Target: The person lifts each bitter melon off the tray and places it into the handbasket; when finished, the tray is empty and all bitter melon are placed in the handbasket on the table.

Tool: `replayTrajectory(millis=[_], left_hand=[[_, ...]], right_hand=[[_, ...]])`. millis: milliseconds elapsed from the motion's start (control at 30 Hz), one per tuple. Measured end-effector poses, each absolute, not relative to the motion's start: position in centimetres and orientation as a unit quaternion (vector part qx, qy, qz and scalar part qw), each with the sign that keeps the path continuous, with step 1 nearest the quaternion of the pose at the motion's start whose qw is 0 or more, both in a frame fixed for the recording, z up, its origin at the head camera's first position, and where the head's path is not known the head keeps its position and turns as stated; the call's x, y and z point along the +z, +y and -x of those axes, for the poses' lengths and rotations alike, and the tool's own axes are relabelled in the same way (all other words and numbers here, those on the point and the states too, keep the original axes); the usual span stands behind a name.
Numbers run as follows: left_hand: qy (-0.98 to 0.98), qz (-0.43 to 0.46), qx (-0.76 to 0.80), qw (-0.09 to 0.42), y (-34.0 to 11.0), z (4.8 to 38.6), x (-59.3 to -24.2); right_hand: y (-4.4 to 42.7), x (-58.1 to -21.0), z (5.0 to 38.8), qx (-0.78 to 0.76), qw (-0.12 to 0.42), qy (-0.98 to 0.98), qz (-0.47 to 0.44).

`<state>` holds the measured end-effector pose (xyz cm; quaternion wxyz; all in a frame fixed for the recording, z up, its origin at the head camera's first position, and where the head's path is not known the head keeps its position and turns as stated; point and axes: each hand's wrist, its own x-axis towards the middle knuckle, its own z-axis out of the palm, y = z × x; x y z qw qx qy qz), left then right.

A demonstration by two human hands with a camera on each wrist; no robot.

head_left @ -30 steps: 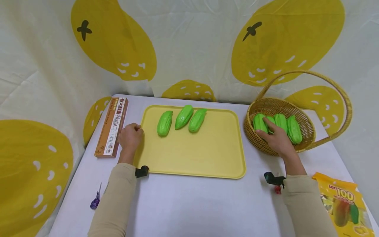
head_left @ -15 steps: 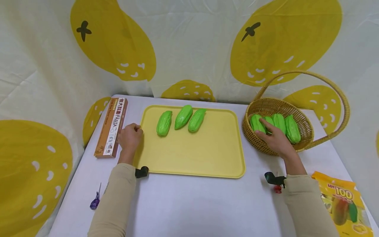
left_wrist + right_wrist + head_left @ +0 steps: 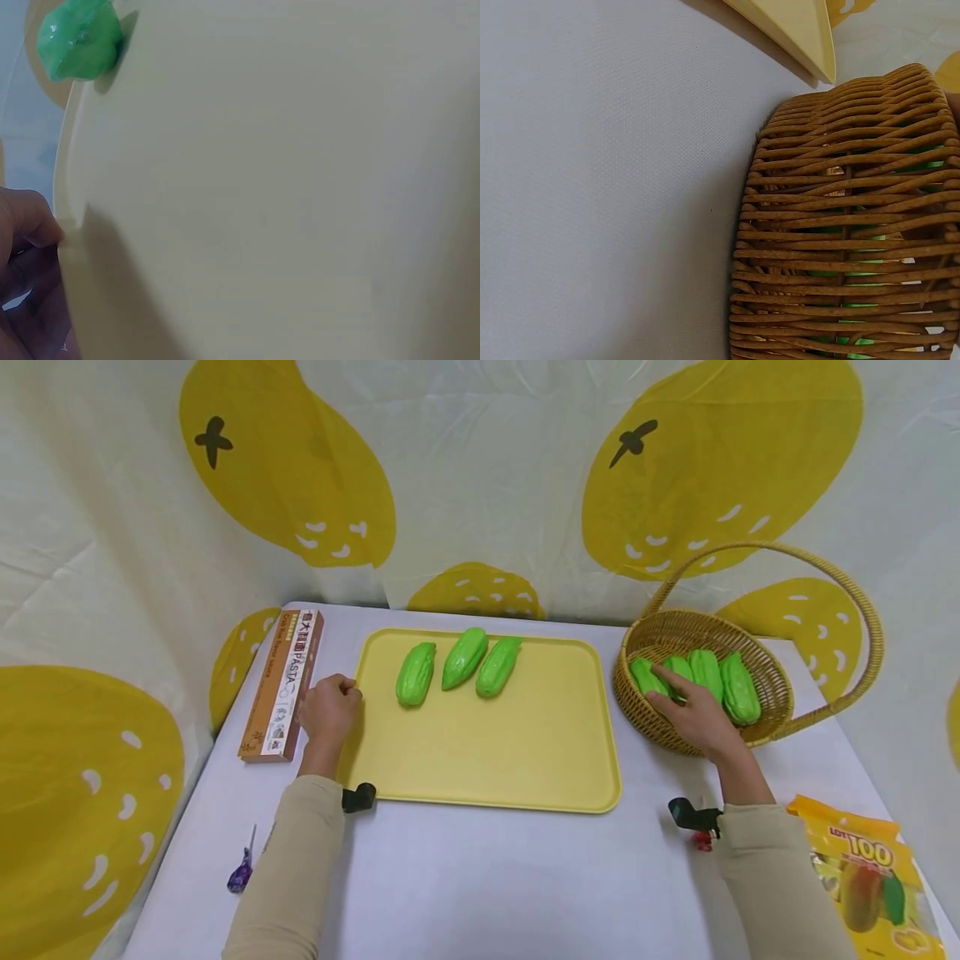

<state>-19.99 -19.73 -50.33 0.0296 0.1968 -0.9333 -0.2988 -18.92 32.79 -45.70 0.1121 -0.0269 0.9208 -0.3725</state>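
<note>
Several glossy, ridged green bitter melons lie in a wicker basket (image 3: 652, 727) at the right. My right hand (image 3: 697, 714) reaches over its near rim and holds the leftmost bitter melon (image 3: 643, 675) between thumb and fingers; part of the grip is hidden. Only basket weave covers this hand's work in the right wrist view. On the yellow tray (image 3: 480, 760) lie three more bitter melons (image 3: 465, 658), grouped near its far edge. My left hand (image 3: 328, 710) rests at the tray's left rim, fingers loosely curled and touching the rim in the left wrist view.
A pasta box (image 3: 281, 685) lies left of the left hand. A purple-wrapped lollipop (image 3: 240, 872) sits beside the left forearm, and a red-wrapped candy (image 3: 702, 841) is by the right wrist. A yellow mango candy bag (image 3: 870, 877) lies front right. The basket's tall handle (image 3: 862, 610) leans right.
The leftmost bitter melon in the basket has shifted left and tilted, with my right index finger moving along with it. My left hand and the tray stay in place.
</note>
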Motion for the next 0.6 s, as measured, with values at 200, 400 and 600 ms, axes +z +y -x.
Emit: replayTrajectory(millis=[200,400,600], left_hand=[[-0.936,-0.193,-0.291,0.034,-19.92,20.12,-50.62],[-0.934,-0.194,-0.298,0.028,-19.95,20.16,-50.66],[-0.934,-0.194,-0.297,0.030,-19.99,20.14,-50.53]], right_hand=[[32.85,-45.59,18.83,-0.373,0.110,0.921,0.031],[32.60,-45.22,18.59,-0.377,0.116,0.919,0.020],[32.28,-44.89,18.13,-0.378,0.082,0.922,0.023]])
